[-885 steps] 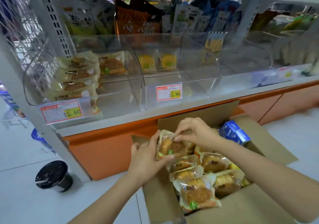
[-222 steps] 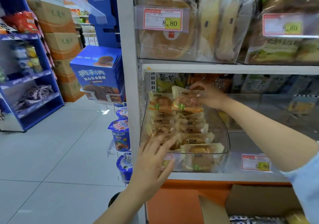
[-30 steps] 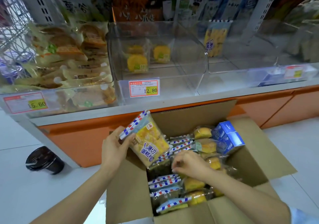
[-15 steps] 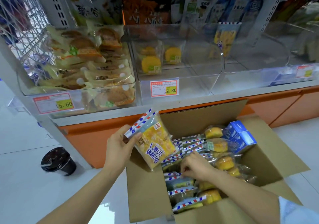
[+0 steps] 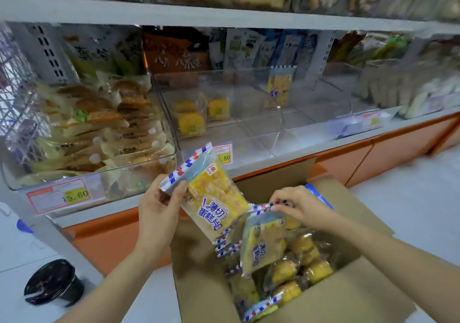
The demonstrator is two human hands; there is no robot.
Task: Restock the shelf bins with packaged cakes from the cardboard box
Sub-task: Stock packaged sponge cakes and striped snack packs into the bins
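Since half a second ago the right hand (image 5: 300, 205) has pinched a second cake packet (image 5: 263, 243) by its striped seal and lifted it partly out of the cardboard box (image 5: 348, 302). The left hand (image 5: 159, 208) grips the first packet (image 5: 215, 198). Both appear ready for the near-empty bin (image 5: 318, 108).

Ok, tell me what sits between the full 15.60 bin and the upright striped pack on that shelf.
Head view: the clear middle bin, holding just a few yellow cakes toward its back.

"15.60" on price tag (image 5: 59, 195); perhaps "薄切蛋糕片" on cake packet (image 5: 214, 198)
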